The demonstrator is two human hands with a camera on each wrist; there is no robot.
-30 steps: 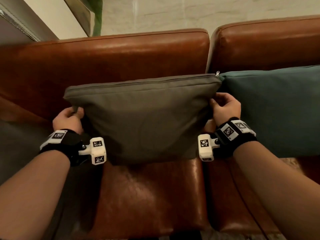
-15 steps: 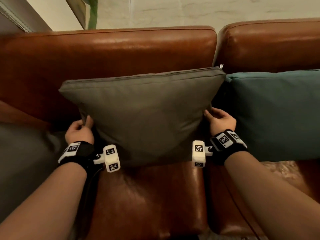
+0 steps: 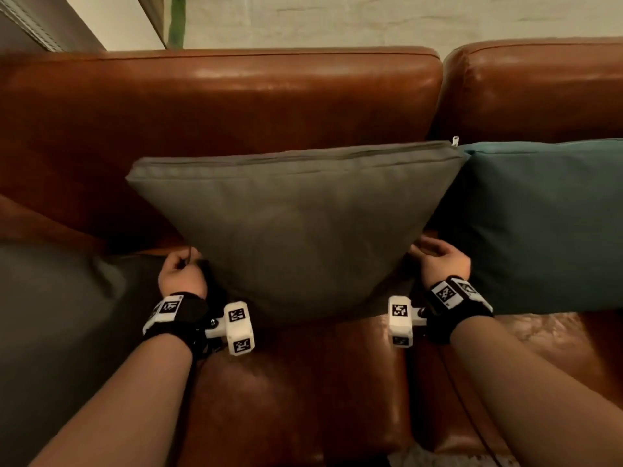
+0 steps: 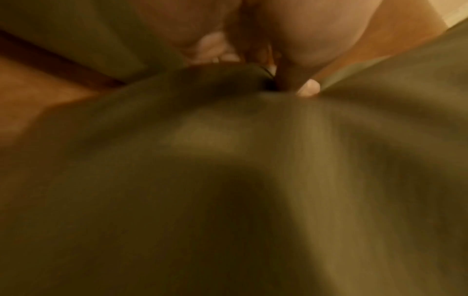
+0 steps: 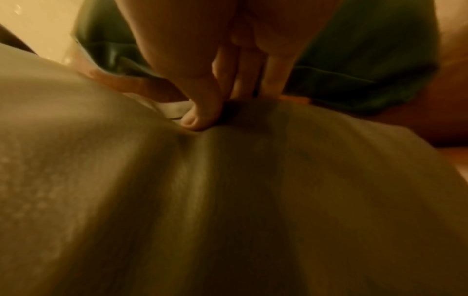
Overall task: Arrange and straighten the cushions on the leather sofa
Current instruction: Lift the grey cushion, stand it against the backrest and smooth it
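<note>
Grey cushion (image 3: 296, 227): upright against the leather sofa (image 3: 215, 106) backrest, beside teal cushion (image 3: 539, 224). Left hand (image 3: 182, 274), right hand (image 3: 438, 261): each grip pinched on its lower side edges.

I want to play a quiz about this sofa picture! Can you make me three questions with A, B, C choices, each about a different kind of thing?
1. Where is the teal fabric cushion?
A. right of the grey cushion
B. on the floor
C. on top of the backrest

2. What colour is the leather sofa?
A. white
B. reddish brown
C. black

3. What are the hands doing?
A. resting on the lap
B. waving
C. pinching the grey cushion's lower corners

Answers:
A, the teal fabric cushion sits right of the grey fabric cushion.
B, the leather sofa is reddish brown.
C, the left hand and right hand each pinch a lower corner.
</note>
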